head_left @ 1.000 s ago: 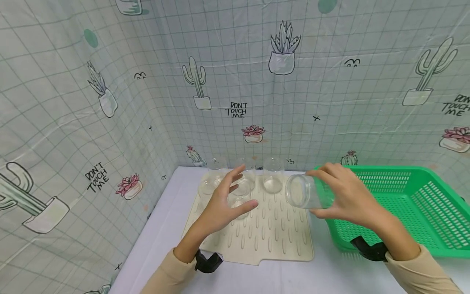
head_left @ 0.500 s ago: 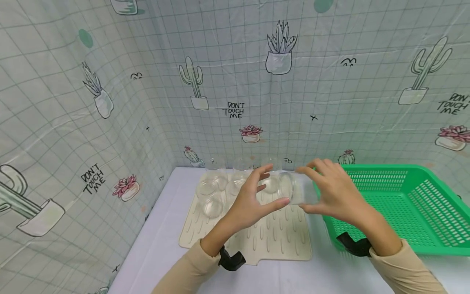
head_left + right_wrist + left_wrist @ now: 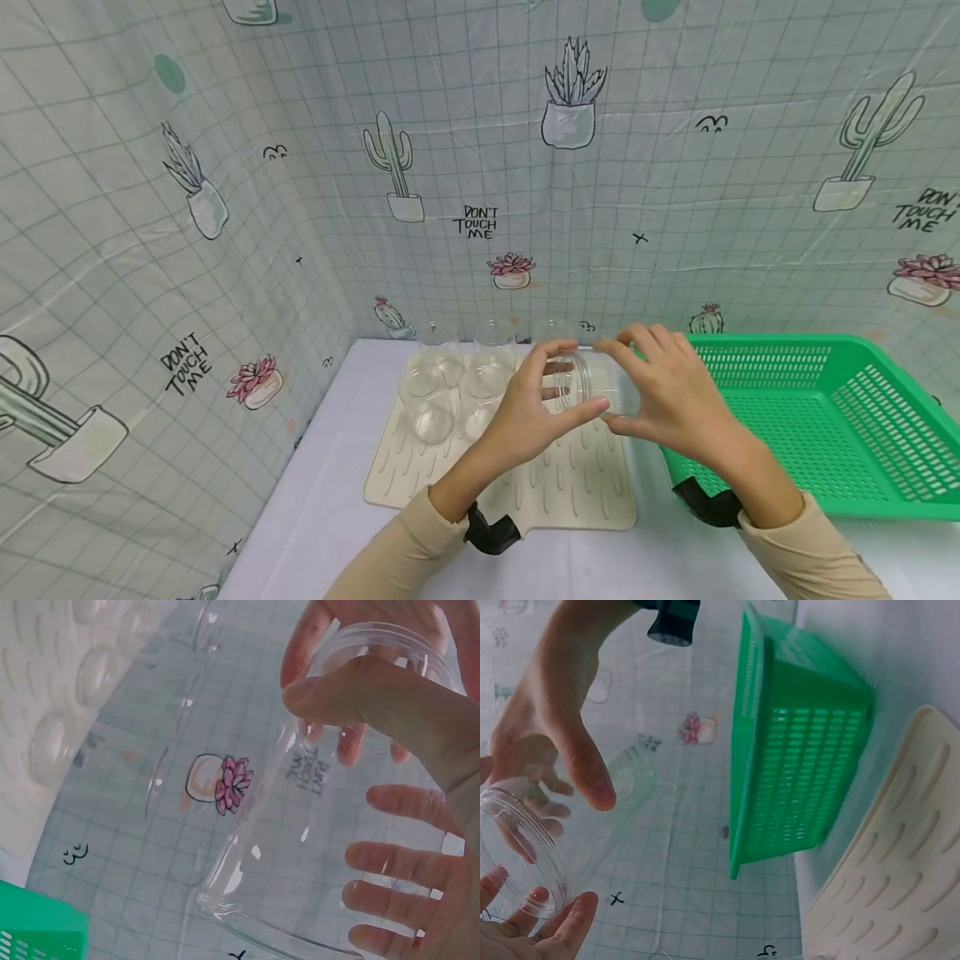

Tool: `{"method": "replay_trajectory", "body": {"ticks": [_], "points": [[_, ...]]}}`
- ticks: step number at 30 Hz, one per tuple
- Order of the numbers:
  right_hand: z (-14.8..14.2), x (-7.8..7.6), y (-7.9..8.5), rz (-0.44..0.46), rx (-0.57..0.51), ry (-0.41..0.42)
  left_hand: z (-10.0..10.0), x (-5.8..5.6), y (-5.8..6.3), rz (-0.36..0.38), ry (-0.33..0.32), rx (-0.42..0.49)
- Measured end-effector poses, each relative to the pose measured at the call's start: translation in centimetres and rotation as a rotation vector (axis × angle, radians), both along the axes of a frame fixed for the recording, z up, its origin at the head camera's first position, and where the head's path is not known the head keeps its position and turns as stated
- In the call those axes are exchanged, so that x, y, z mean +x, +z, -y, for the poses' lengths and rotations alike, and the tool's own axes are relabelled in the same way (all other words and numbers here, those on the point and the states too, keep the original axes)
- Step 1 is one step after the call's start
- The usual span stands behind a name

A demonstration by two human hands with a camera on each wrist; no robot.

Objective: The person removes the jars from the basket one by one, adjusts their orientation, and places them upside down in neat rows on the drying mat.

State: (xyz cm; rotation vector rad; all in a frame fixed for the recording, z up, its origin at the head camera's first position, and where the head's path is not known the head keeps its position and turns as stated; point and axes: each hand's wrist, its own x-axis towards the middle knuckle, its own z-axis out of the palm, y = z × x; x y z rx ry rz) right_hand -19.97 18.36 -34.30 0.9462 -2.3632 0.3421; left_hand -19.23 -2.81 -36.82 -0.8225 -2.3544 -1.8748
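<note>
A clear jar with a threaded rim (image 3: 581, 379) lies sideways in the air between both hands, above the cream ridged mat (image 3: 577, 479). The right hand (image 3: 667, 387) holds its body, thumb on one side and fingers on the other. In the left wrist view, the left hand's fingertips (image 3: 577, 919) are at the jar's rim (image 3: 529, 851). The left hand (image 3: 536, 408) grips around that mouth end, some fingers showing through the clear wall. The right wrist view has the jar's body (image 3: 262, 862) tilted, its rim up. Several more clear jars (image 3: 431, 421) stand on the mat's left and back.
A green plastic basket (image 3: 795, 508) stands on the right, close beside the right forearm. White cloth (image 3: 600, 567) covers the table. Behind and to the left hangs a grid-patterned curtain (image 3: 450, 83) with cactus drawings.
The left hand has moved right and come around the jar's mouth end. The right hand has brought the jar slightly left, away from the basket, turning its mouth further leftward.
</note>
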Motion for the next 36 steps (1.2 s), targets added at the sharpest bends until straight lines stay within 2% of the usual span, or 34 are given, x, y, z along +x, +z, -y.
{"method": "replay_trajectory", "body": {"ticks": [8, 21, 27, 32, 36], "points": [[0.1, 0.4, -0.1, -0.029, 0.008, -0.025, -0.3, 0.0, -0.1, 0.036, -0.019, 0.027], [-0.2, 1.0, -0.6, -0.001, -0.035, -0.035, -0.1, -0.1, -0.5, 0.037, -0.033, 0.061], [-0.7, 1.4, -1.0, 0.063, -0.212, -0.011, 0.1, -0.2, -0.6, 0.016, -0.034, 0.058], [-1.2, 1.6, -1.3, 0.114, -0.433, 0.029, 0.2, -0.2, -0.5, 0.008, -0.039, 0.065], [-1.5, 2.0, -1.8, 0.209, -0.632, 0.034, 0.3, -0.2, -0.3, 0.011, -0.037, 0.075]]}}
